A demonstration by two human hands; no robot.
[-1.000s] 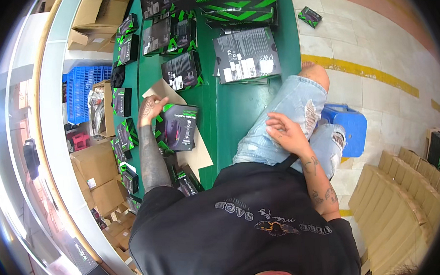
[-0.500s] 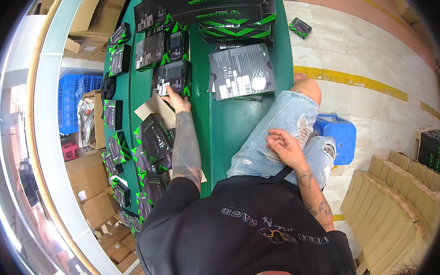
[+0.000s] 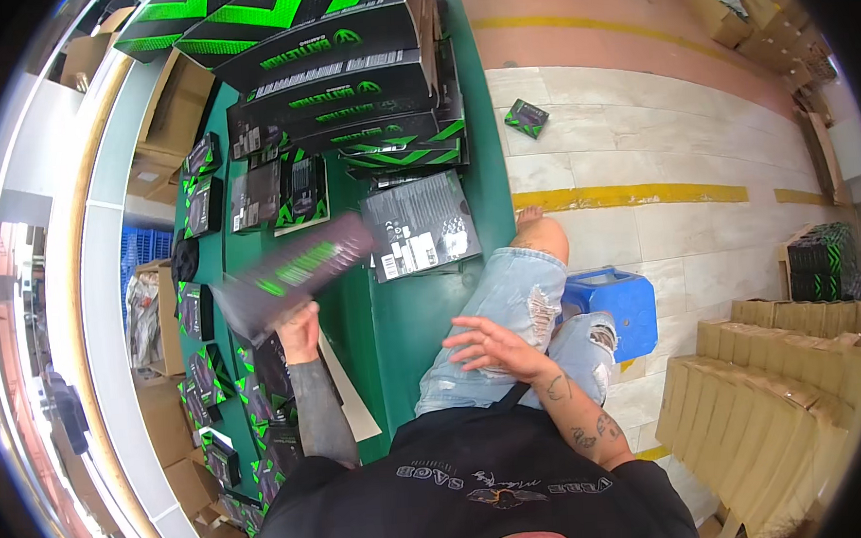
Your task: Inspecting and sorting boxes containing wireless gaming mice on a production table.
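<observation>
The left hand (image 3: 300, 331) is closed around the near end of a long dark box (image 3: 293, 274) with green marks, holding it tilted above the green worktop (image 3: 409, 314); the box looks blurred. The right hand (image 3: 490, 349) lies open with spread fingers on the person's knee, holding nothing. Small dark packages (image 3: 261, 370) lie on the worktop near the left hand. Farther away stands a stack of big black and green boxes (image 3: 342, 69). To the right, a blue stool (image 3: 616, 308) stands on the floor.

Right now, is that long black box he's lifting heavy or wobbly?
Probably light: the left hand alone lifts the long black box by one end. It looks stiff, staying straight without sagging. Held that way, it might tip or slip.
</observation>
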